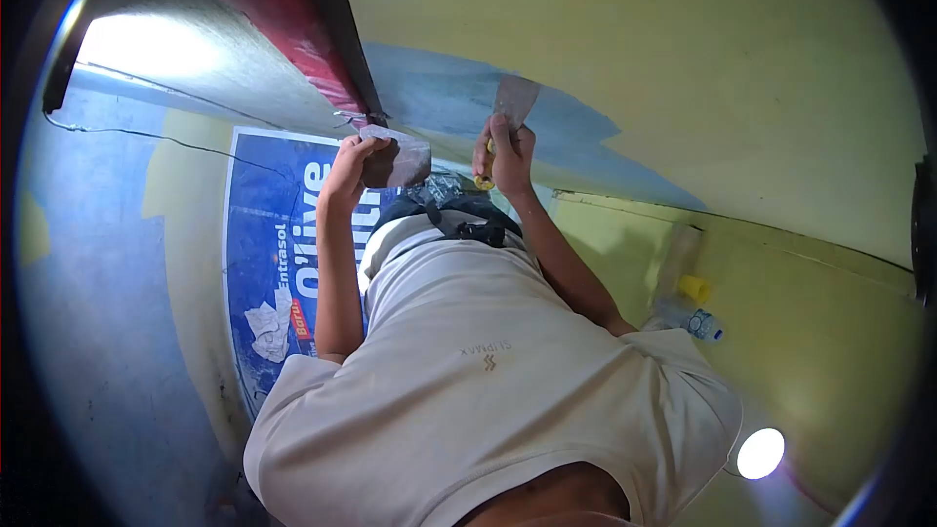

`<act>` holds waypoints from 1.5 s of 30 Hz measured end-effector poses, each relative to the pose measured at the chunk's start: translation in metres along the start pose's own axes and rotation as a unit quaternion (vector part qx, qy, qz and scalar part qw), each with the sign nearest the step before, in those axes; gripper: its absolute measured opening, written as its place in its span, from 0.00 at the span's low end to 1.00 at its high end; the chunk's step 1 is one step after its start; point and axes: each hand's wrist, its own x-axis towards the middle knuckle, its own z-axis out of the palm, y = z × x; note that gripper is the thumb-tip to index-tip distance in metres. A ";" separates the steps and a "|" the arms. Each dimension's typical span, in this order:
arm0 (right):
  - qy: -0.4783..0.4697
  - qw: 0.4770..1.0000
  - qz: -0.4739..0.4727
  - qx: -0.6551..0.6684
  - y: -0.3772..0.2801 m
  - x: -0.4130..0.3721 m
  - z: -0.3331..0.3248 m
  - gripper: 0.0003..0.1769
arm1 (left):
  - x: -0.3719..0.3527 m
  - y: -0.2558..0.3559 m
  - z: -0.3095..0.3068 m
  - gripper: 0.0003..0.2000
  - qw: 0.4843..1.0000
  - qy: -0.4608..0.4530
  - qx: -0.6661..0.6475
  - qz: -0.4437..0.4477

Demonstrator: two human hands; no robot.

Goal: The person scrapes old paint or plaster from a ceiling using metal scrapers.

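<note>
My left hand (pixel 344 171) is closed round the edge of a flat grey-brown plate (pixel 402 160), held out in front of my waist. In my right hand (pixel 511 158) is a putty knife with a yellow handle (pixel 484 182); my fingers wrap it, and one finger lies along the base of its broad blade (pixel 515 100). The blade is over a blue patch (pixel 439 88) on the yellow-green wall (pixel 664 29). Whether the blade touches the wall is hard to tell.
A red strip with a dark edge (pixel 337 20) runs down to near my left hand. Below lies a blue printed banner (pixel 259 185) with crumpled paper (pixel 270 330). To the right are a yellow cup (pixel 695 288), a plastic bottle (pixel 705 325) and a lit lamp (pixel 761 453).
</note>
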 end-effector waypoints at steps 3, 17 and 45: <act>0.018 1.000 0.017 0.010 0.002 -0.008 -0.001 0.21 | -0.004 0.005 0.006 0.10 1.000 0.011 0.004 0.000; 0.032 0.999 0.028 0.022 0.004 -0.004 -0.008 0.19 | 0.005 0.006 0.006 0.09 0.999 -0.023 0.021 -0.018; 0.223 0.972 -0.060 -0.045 0.000 -0.043 -0.121 0.22 | 0.018 0.020 0.032 0.09 0.989 -0.090 0.105 -0.052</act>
